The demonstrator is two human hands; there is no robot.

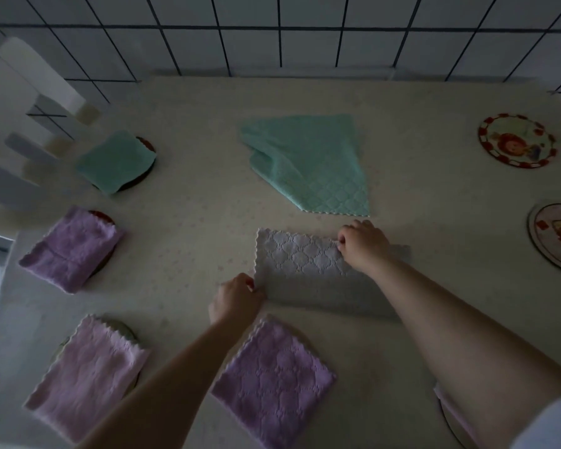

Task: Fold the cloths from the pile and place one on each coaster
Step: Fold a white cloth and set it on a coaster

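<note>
A white quilted cloth (302,257) lies folded in half in the middle of the table. My left hand (235,298) pinches its near left corner. My right hand (363,246) pinches its far edge toward the right. Behind it lies an unfolded green cloth (311,160). Folded cloths sit on coasters: a green one (115,160) at far left, a purple one (70,249) below it, a pink one (86,375) at near left and a purple one (272,387) between my arms. Two bare picture coasters lie at the right, one farther (517,140) and one nearer (556,238).
The table (191,205) has a pale cloth and meets a tiled wall (272,34) at the back. White chair backs (23,92) stand at the far left. Part of another coaster (454,426) shows under my right arm at the near right.
</note>
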